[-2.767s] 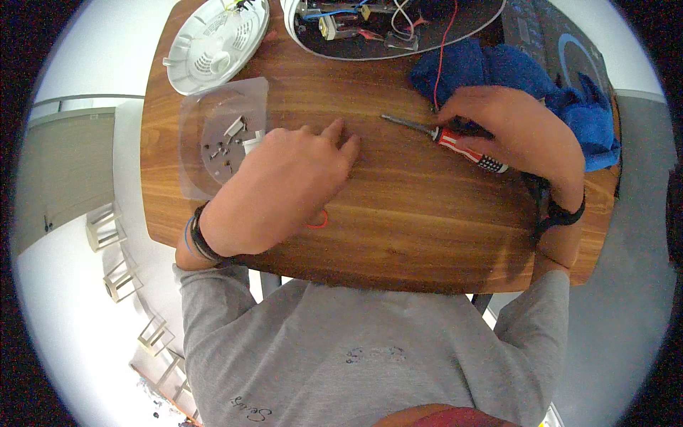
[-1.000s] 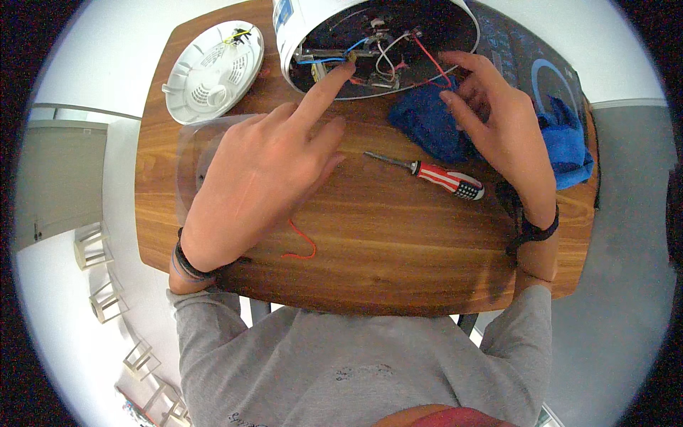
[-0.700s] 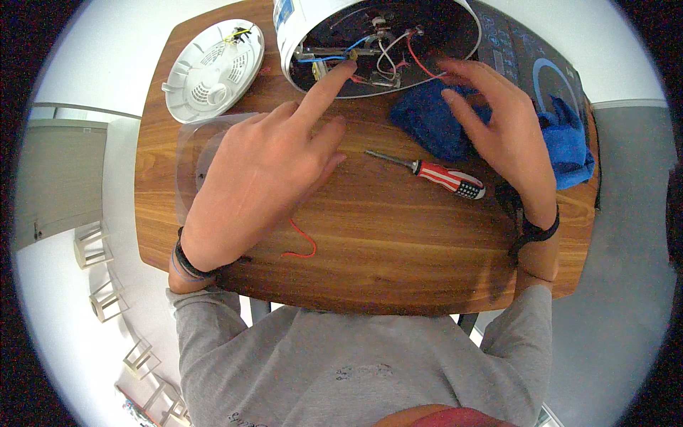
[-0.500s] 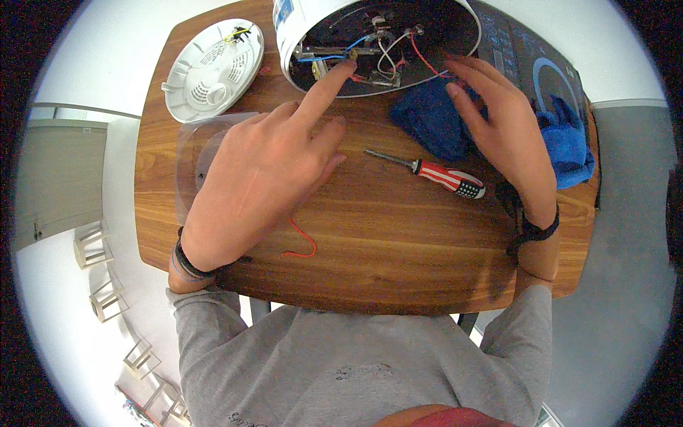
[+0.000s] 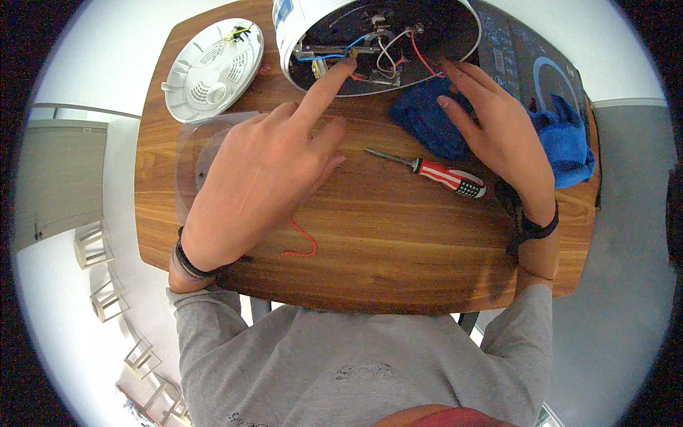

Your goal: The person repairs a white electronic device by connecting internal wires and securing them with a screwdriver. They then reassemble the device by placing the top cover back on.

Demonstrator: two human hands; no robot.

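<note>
A round white appliance (image 5: 287, 46) lies on its side with its underside open, baring blue wires (image 5: 320, 58), white wires (image 5: 385, 58) and a red wire (image 5: 420, 53). The index finger of my left hand (image 5: 256, 178) is stretched out, its tip at a small metal part inside the near rim; the other fingers are loosely bent around nothing. At the opening's right edge, my right hand (image 5: 509, 132) has its fingers extended beside the red wire's lower end, thumb apart. Whether those fingertips touch the wire I cannot tell. Beneath that hand lies a blue cloth (image 5: 430, 121).
A screwdriver (image 5: 448, 178) with a red, white and dark handle rests mid-table. To the left are a white vented cover (image 5: 213, 75) and a clear plastic piece (image 5: 188, 153). A short red cord (image 5: 307, 240) lies nearer. A black cooktop (image 5: 509, 46) and another blue cloth (image 5: 569, 153) are right.
My right hand has shifted slightly left, its thumb moving away from the fingers and a little lower. The left hand stays in place with its index finger at the same part.
</note>
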